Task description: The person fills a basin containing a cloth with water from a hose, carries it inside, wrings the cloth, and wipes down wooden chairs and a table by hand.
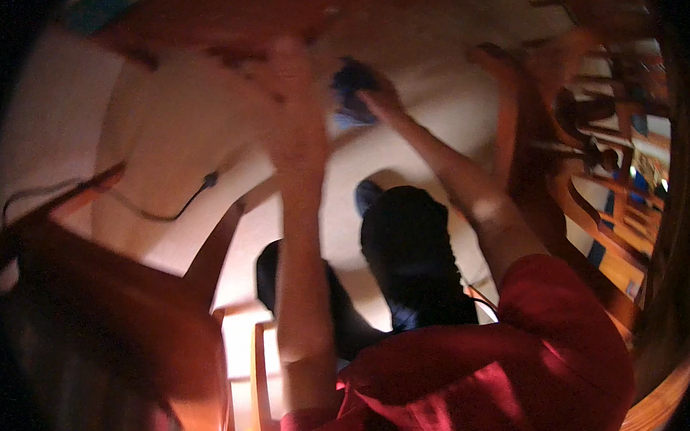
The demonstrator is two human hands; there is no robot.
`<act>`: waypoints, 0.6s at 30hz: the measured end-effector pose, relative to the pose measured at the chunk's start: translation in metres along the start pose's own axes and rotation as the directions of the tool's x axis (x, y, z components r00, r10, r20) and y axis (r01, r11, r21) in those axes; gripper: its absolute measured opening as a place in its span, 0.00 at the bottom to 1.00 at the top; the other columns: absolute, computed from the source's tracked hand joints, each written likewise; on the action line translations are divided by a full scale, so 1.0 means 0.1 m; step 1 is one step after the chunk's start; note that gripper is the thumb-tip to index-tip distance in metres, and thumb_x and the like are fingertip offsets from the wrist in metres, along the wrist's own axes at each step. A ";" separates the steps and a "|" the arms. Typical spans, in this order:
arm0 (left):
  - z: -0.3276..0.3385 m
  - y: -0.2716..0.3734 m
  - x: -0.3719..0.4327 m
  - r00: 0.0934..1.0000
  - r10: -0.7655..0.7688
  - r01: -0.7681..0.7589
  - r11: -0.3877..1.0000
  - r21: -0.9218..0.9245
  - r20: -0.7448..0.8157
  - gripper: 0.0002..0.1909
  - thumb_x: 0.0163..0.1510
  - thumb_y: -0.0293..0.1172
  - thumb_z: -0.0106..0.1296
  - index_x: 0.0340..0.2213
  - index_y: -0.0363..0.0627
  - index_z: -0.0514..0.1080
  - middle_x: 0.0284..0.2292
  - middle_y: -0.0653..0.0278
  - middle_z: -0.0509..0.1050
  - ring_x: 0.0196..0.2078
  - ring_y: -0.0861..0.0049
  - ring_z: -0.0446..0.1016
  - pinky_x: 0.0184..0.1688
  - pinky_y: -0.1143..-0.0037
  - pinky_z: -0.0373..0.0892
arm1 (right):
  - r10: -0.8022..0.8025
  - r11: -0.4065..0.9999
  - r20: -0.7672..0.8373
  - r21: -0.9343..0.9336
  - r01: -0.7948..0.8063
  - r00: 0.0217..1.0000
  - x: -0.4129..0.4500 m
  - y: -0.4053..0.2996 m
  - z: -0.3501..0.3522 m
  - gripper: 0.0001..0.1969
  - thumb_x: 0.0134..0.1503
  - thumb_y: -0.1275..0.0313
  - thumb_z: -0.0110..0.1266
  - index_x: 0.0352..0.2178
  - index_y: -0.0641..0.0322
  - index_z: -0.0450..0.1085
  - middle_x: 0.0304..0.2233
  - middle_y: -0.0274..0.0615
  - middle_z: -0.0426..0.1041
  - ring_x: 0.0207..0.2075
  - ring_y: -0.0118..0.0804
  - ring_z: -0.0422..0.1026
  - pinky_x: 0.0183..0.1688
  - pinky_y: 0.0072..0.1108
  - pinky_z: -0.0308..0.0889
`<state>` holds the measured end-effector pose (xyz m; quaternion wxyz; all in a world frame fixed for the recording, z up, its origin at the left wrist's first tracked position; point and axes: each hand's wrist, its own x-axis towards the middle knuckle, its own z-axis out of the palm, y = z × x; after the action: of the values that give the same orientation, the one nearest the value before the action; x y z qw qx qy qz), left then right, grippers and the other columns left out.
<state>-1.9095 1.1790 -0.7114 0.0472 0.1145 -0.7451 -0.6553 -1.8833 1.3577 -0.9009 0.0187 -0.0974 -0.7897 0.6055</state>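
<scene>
My right hand grips a bunched dark blue cloth, low over the pale floor. Ahead of me, my left hand reaches to the lower edge of a reddish-brown wooden piece of furniture. Blur hides its fingers, so I cannot tell whether it grips that edge or only touches it. Both forearms stretch forward from red sleeves, the left one passing in front of my dark-clad leg.
A dark cable with a plug lies on the floor to the left. Dark wooden furniture stands at the lower left, its leg beside my feet. More wooden furniture rises on the right, near a wooden rack holding several items.
</scene>
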 end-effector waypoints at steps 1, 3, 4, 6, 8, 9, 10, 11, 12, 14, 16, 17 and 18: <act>0.52 0.27 -0.02 0.998 0.040 -0.032 0.992 -0.125 0.058 0.32 0.51 0.44 0.43 0.50 0.34 0.48 0.46 0.48 0.57 0.47 0.63 0.58 0.50 0.70 0.54 | 0.049 0.947 -0.250 -0.295 -0.124 0.967 0.23 0.39 -0.68 0.20 0.40 0.76 0.49 0.40 0.65 0.63 0.34 0.41 0.69 0.36 0.33 0.66 0.41 0.24 0.62; 0.57 0.14 0.04 0.999 0.011 -0.017 0.989 -0.149 -0.045 0.34 0.51 0.45 0.44 0.50 0.34 0.47 0.47 0.46 0.56 0.48 0.62 0.57 0.50 0.69 0.53 | 0.132 0.981 -0.304 -0.097 -0.168 0.944 0.08 0.24 -0.38 0.20 0.40 0.77 0.49 0.39 0.68 0.63 0.33 0.43 0.69 0.34 0.33 0.67 0.39 0.23 0.63; 0.66 0.07 0.06 0.996 -0.008 -0.009 0.982 -0.187 -0.091 0.35 0.50 0.46 0.44 0.50 0.34 0.46 0.47 0.46 0.55 0.48 0.61 0.57 0.50 0.68 0.53 | 0.203 0.979 -0.304 0.049 -0.197 0.931 0.03 0.13 -0.44 0.19 0.40 0.77 0.49 0.38 0.68 0.63 0.33 0.42 0.69 0.34 0.32 0.67 0.39 0.22 0.63; 0.80 0.11 0.10 0.993 0.026 -0.054 0.967 -0.249 -0.115 0.37 0.50 0.47 0.45 0.50 0.34 0.44 0.48 0.45 0.53 0.49 0.60 0.56 0.50 0.67 0.52 | 0.252 0.964 -0.335 0.172 -0.204 0.908 0.05 0.04 -0.78 0.18 0.41 0.78 0.49 0.38 0.68 0.63 0.33 0.41 0.69 0.33 0.31 0.67 0.38 0.21 0.63; 1.01 0.07 0.16 0.983 0.150 -0.172 0.950 -0.262 -0.103 0.39 0.49 0.47 0.46 0.51 0.35 0.41 0.48 0.44 0.52 0.50 0.60 0.55 0.51 0.68 0.51 | 0.267 0.918 -0.385 0.381 -0.112 0.883 0.05 0.22 -1.16 0.17 0.42 0.78 0.48 0.38 0.67 0.63 0.33 0.40 0.69 0.34 0.29 0.67 0.38 0.20 0.63; 1.09 -0.06 0.12 0.959 0.271 -0.285 0.924 -0.256 -0.088 0.42 0.48 0.47 0.48 0.52 0.36 0.38 0.49 0.44 0.51 0.50 0.61 0.54 0.52 0.68 0.51 | 0.268 0.925 -0.425 0.366 -0.107 0.865 -0.10 0.37 -1.32 0.17 0.42 0.78 0.48 0.38 0.67 0.63 0.33 0.40 0.69 0.34 0.29 0.67 0.38 0.20 0.63; 1.12 -0.14 0.13 0.961 0.267 -0.278 0.921 -0.273 -0.078 0.42 0.48 0.47 0.48 0.52 0.36 0.38 0.49 0.44 0.51 0.50 0.61 0.54 0.52 0.68 0.51 | 0.234 0.969 -0.545 0.201 -0.145 0.805 -0.18 0.43 -1.50 0.16 0.43 0.78 0.48 0.38 0.66 0.63 0.33 0.40 0.69 0.34 0.28 0.67 0.38 0.20 0.63; 1.14 -0.24 0.13 0.967 0.247 -0.255 0.913 -0.319 -0.067 0.42 0.47 0.45 0.49 0.52 0.36 0.38 0.50 0.44 0.49 0.51 0.60 0.52 0.52 0.68 0.50 | 0.175 0.979 -0.650 0.036 -0.201 0.739 -0.27 0.49 -1.69 0.16 0.44 0.78 0.48 0.38 0.66 0.63 0.32 0.39 0.69 0.33 0.28 0.67 0.38 0.20 0.63; 1.26 -0.19 0.05 0.970 0.236 -0.241 0.899 -0.367 -0.058 0.42 0.47 0.44 0.50 0.52 0.36 0.38 0.50 0.44 0.48 0.52 0.60 0.51 0.52 0.67 0.50 | 0.071 0.976 -0.640 -0.113 -0.184 0.765 -0.37 0.67 -2.07 0.18 0.45 0.77 0.47 0.40 0.65 0.62 0.36 0.38 0.67 0.37 0.30 0.65 0.41 0.21 0.61; 1.37 -0.27 -0.20 0.935 0.351 -0.352 0.910 -0.219 -0.043 0.41 0.47 0.39 0.50 0.52 0.36 0.38 0.51 0.45 0.45 0.53 0.60 0.47 0.52 0.65 0.49 | 0.045 0.958 -0.649 -0.188 -0.218 0.759 -0.36 0.38 -2.32 0.19 0.45 0.76 0.48 0.42 0.65 0.60 0.38 0.42 0.66 0.40 0.32 0.64 0.44 0.22 0.59; 1.51 -0.31 -0.41 0.817 0.576 -0.576 0.817 -0.004 0.040 0.38 0.46 0.32 0.50 0.51 0.36 0.40 0.53 0.47 0.39 0.55 0.58 0.42 0.51 0.61 0.49 | 0.011 0.935 -0.670 -0.256 -0.244 0.742 -0.41 0.23 -2.67 0.21 0.45 0.74 0.49 0.43 0.65 0.59 0.41 0.45 0.64 0.43 0.35 0.63 0.47 0.24 0.57; 1.67 -0.37 -0.46 0.821 0.570 -0.569 0.822 -0.032 0.039 0.38 0.46 0.32 0.50 0.51 0.36 0.40 0.53 0.47 0.39 0.55 0.58 0.42 0.51 0.61 0.49 | -0.039 0.750 -0.726 -0.475 -0.460 0.686 -0.41 0.33 -3.14 0.23 0.44 0.72 0.51 0.44 0.65 0.59 0.42 0.49 0.63 0.45 0.41 0.61 0.49 0.28 0.55; 1.81 -0.44 -0.49 0.820 0.560 -0.565 0.825 0.017 0.118 0.37 0.47 0.33 0.49 0.51 0.36 0.41 0.53 0.46 0.40 0.55 0.57 0.42 0.51 0.61 0.50 | -0.104 0.474 -0.756 -0.609 -0.636 0.646 -0.36 0.40 -3.59 0.24 0.43 0.70 0.52 0.44 0.65 0.58 0.43 0.53 0.61 0.47 0.47 0.59 0.50 0.32 0.53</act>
<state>-1.8968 1.3602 -0.7754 0.1951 -0.1448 -0.7638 -0.5980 -1.7897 1.7036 -0.8403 0.1652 -0.4525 -0.8749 0.0500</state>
